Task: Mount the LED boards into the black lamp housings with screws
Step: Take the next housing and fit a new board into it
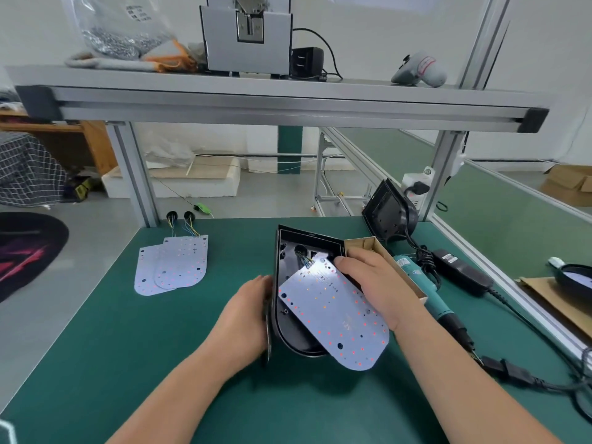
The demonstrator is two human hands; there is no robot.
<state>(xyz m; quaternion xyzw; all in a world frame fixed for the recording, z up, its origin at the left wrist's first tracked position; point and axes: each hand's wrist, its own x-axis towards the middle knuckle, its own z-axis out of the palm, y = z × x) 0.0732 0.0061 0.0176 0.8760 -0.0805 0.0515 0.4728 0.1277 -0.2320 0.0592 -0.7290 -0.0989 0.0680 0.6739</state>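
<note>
LED board (333, 318) at centre: laid askew over housing (288, 318), not seated, no screws seen. Far corner pinched by right hand (371, 283); housing's left rim clasped by left hand (246, 318), fingers curled. Spare boards (179, 264) far left, unmounted. Screwdriver (429, 293) right, idle.

Bright, even light is filling everything. Glare is washing out the LED board (333, 312) beside the thumb of the right hand (374, 283). Straight edges are bowing outward.

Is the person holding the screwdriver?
No, the screwdriver lies on the table; left hand holds the housing, right hand the LED board.
</note>
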